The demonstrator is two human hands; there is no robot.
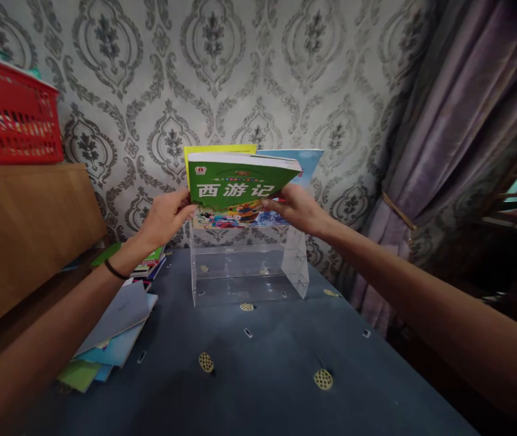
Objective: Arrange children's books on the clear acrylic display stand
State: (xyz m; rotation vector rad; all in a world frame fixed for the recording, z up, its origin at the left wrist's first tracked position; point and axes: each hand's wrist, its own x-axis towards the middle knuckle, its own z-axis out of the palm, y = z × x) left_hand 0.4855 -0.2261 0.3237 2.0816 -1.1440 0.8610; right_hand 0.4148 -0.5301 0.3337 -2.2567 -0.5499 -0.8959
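Left hand [167, 215] on one edge, right hand [298, 207] on the other — a green book [235, 172] held up at the clear rack [295, 263]! Behind it peek a yellow book [222, 149] and a blue book [309, 160]; to the left, a loose pile of books [124, 318] lies on the table [276, 375].

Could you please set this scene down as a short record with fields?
Left hand: holds the left edge of the green book with white Chinese characters
Right hand: holds that book's right side
Behind it: yellow book, light-blue book
Below it: clear plastic rack standing on the dark blue patterned tablecloth
Left side: loose pile of books; red plastic basket on brown wooden cabinet
Right side: gathered purple curtain
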